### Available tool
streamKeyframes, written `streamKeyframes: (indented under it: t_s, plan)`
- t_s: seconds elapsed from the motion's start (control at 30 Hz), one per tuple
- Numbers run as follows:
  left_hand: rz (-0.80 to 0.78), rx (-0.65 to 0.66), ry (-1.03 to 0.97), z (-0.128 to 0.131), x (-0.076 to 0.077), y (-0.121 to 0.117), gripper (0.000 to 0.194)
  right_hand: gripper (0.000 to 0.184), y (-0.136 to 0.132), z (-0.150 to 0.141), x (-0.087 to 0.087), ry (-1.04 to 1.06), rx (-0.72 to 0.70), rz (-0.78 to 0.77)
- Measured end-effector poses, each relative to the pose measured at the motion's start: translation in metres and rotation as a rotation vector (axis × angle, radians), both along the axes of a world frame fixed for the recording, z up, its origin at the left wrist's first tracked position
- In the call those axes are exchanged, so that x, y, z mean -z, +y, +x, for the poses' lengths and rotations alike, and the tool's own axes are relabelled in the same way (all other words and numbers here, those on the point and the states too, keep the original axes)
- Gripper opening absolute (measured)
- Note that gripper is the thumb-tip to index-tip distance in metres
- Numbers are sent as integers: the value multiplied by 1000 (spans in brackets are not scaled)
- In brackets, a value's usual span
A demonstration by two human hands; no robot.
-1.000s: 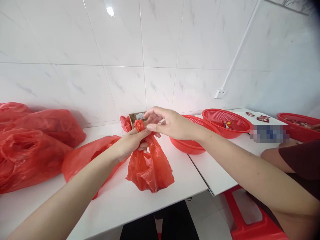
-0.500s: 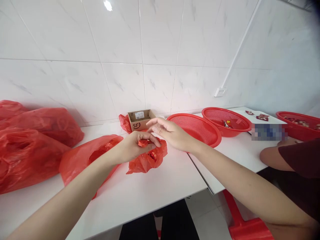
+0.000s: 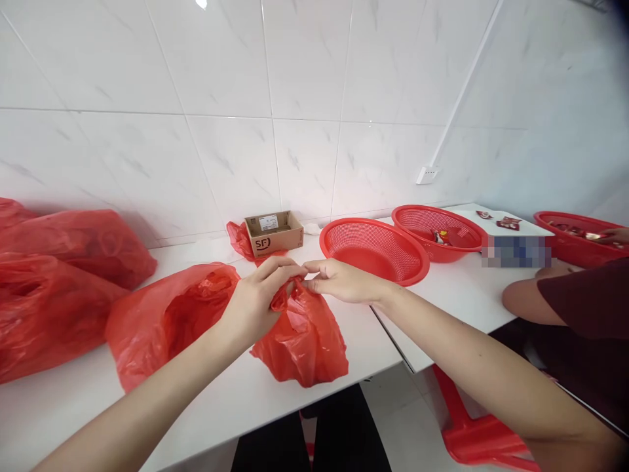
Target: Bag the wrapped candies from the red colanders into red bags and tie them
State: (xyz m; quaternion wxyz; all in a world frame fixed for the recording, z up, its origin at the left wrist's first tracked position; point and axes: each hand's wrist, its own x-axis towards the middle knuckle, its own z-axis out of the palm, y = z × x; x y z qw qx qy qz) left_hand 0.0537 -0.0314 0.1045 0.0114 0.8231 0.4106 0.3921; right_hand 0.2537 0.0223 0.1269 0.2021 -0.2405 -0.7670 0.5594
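A thin red plastic bag (image 3: 307,341) hangs down over the white table between my two hands, its lower part spread toward the front edge. My left hand (image 3: 260,295) is closed on the bag's gathered upper part. From the other side my right hand (image 3: 339,280) pinches the same bag near its top, the fingertips of both hands almost meeting. What lies inside the bag, if anything, is hidden. Just left of my left hand, a bigger red plastic bag (image 3: 167,314) lies with its mouth facing right.
Several filled red bags (image 3: 73,249) are heaped at the left. By the wall stands a cardboard box (image 3: 275,236). Red baskets (image 3: 376,252) stand on the right, one holding small packets. A co-worker's arm (image 3: 528,301) rests at the right, near a red stool (image 3: 481,436).
The small red bag has been pulled up and opened out, its lower part now spread toward me. My right hand has come down from above and pinches it.
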Motion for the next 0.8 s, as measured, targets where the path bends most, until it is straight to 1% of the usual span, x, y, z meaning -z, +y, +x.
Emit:
streamKeyframes:
  t_s: [0.07, 0.13, 0.17, 0.27, 0.33, 0.37, 0.43, 0.47, 0.53, 0.6, 0.67, 0.73, 0.8]
  plan:
    - [-54, 2, 0, -3, 0, -4, 31, 13, -3, 1, 1, -2, 25, 48]
    - [-120, -39, 22, -7, 0, -9, 32, 17, -7, 3, 1, -38, 67, 145]
    - [-143, -62, 41, -10, 1, -12, 34, 21, -9, 4, 1, -75, 90, 226]
    - [-157, -124, 107, -26, 6, -21, 37, 31, -7, 16, 1, -256, 161, 578]
    - [-150, -159, 146, -43, 14, -28, 37, 34, 3, 31, 6, -374, 236, 763]
    - [-162, -173, 159, -52, 19, -33, 37, 36, 11, 40, 10, -427, 296, 827]
    - [-219, -184, 163, -68, 31, -41, 37, 39, 29, 57, 21, -519, 436, 908]
    - [-262, -181, 153, -74, 37, -45, 36, 40, 38, 65, 26, -556, 483, 935]
    - [-365, -176, 117, -78, 44, -52, 35, 40, 51, 72, 37, -581, 531, 964]
    - [-455, -193, 57, -72, 47, -54, 35, 39, 56, 71, 43, -540, 571, 946]
    - [-497, -216, -23, -57, 48, -52, 38, 38, 55, 62, 48, -421, 659, 831]
    - [-504, -186, -77, -37, 53, -46, 38, 41, 46, 49, 57, -285, 734, 669]
    - [-490, -132, -95, -14, 62, -34, 36, 43, 33, 35, 73, -193, 750, 548]
